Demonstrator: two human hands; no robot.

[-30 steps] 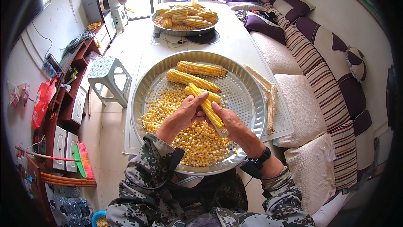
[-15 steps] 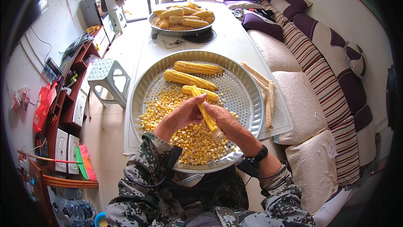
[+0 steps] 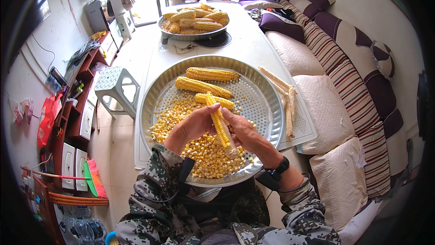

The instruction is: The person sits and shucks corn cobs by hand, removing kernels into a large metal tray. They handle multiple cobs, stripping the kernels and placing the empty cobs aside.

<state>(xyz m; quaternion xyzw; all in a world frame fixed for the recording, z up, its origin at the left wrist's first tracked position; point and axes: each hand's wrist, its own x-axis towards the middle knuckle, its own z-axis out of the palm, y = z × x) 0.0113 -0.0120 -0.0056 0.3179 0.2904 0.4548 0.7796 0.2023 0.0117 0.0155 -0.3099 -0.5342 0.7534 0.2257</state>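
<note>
An ear of corn (image 3: 218,122) slants between my two hands, its lower end stripped to pale bare cob. My left hand (image 3: 194,125) grips it from the left, thumb on the kernels. On the other side my right hand (image 3: 249,137) is closed about it, its thumb near the left one; some fingers are hidden. Beneath lies a large round metal pan (image 3: 271,122) with a perforated bottom. Loose yellow kernels (image 3: 210,159) cover its near left part. Farther back in it rest three more ears: a far one (image 3: 212,74), a middle one (image 3: 204,86) and a near one (image 3: 215,100).
Stripped cobs (image 3: 290,109) lie on the white table (image 3: 244,32) right of the pan. Behind stands a second pan (image 3: 195,36) heaped with corn. A plastic stool (image 3: 117,82) is at the left, a cushioned sofa (image 3: 326,118) along the right. A broom (image 3: 94,178) leans lower left.
The lower end of the held ear has swung left, so it stands steeper in the picture. Both hands keep hold of it. The whole view has shifted slightly.
</note>
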